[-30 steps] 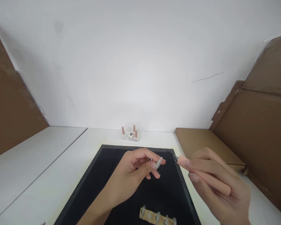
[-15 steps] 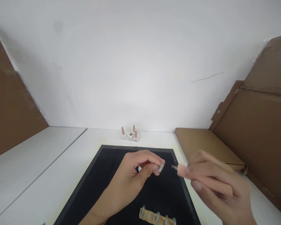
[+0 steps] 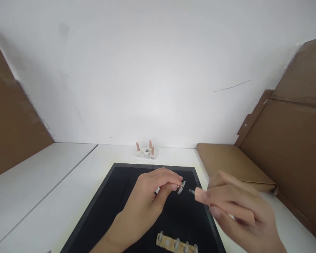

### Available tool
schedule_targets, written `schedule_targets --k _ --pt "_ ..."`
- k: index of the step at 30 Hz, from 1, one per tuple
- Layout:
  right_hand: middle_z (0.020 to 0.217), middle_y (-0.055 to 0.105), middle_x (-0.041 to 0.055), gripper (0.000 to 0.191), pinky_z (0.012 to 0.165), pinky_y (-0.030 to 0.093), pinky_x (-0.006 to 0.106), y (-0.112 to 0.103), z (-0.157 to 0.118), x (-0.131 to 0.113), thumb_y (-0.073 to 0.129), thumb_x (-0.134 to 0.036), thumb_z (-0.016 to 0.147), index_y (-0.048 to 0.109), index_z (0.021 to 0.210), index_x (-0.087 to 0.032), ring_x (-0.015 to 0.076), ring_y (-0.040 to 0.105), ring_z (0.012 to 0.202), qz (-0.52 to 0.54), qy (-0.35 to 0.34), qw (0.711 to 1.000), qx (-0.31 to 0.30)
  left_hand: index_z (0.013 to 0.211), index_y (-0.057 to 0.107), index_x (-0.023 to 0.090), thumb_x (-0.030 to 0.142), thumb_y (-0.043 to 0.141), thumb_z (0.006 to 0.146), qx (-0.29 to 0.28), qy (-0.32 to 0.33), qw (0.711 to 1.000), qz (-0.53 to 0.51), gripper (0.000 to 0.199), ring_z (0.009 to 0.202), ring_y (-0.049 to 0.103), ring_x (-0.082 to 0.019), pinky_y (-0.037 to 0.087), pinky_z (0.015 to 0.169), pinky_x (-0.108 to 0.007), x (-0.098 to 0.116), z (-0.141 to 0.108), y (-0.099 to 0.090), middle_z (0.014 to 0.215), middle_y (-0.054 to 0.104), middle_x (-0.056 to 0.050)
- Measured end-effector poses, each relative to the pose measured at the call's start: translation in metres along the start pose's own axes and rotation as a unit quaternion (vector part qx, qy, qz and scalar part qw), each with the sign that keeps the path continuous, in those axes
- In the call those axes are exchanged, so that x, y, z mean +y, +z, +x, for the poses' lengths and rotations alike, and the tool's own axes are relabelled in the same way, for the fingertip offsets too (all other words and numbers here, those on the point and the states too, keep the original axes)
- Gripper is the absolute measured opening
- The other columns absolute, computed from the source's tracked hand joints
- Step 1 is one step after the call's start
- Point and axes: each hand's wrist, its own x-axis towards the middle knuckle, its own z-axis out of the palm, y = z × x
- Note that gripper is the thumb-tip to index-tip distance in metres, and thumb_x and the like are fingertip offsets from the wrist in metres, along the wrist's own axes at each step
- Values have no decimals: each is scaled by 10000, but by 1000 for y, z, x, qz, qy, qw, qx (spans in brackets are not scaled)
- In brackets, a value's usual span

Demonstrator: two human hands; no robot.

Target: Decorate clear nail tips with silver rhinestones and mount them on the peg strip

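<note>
My left hand (image 3: 155,193), over the black mat (image 3: 131,196), is closed. Its thumb and fingertips pinch a small clear oval piece (image 3: 182,187), which looks like a thin disc seen almost edge-on. Something white (image 3: 157,190) shows in the gap behind the thumb; I cannot make out what it is. To the right, my right hand (image 3: 242,207) is closed around a nail polish brush (image 3: 200,195) with a long pink cap for a handle. Its dark bristle tip points left at the oval piece, a short gap apart.
Near the mat's front lies a tan strip (image 3: 171,242) with several greyish pieces standing upright on it. By the back wall, a clear tray (image 3: 144,155) holds pink-capped bottles. A flat cardboard box (image 3: 234,161) lies at right, and cardboard panels flank both sides.
My right hand has moved slightly left, bringing the brush tip closer to the oval piece. That piece has turned a little in my left fingers.
</note>
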Motion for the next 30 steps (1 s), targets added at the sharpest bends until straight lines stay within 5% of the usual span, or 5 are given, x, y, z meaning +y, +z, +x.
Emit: schedule_targets --k 12,18,22,30 --pt "724 614 4 249 536 461 240 -1 -4 5 551 -38 842 648 1007 -197 110 551 627 -19 -5 999 34 877 713 190 72 522 939 -4 21 1000 6 232 810 683 -100 501 712 -165 0 -3 0 921 752 4" --pt "644 555 -31 218 457 411 198 3 6 -4 545 -37 792 646 903 -194 81 520 543 6 -14 1000 -13 885 705 195 81 529 935 -9 6 1000 -6 216 819 682 -119 506 732 -196 0 2 0 919 749 -1" --pt "697 624 3 222 491 445 223 3 1 4 561 -41 831 659 965 -189 104 549 583 -22 -9 999 23 877 711 192 94 523 936 -17 -1 1000 -18 219 796 672 -124 496 716 -208 0 -2 1 895 744 -8" --pt "653 581 -7 241 460 438 230 5 4 -3 566 -41 797 668 951 -196 113 532 551 1 -27 999 43 868 717 164 247 589 910 -47 -163 972 -163 157 660 667 -145 458 587 -232 1 4 -3 740 717 -26"
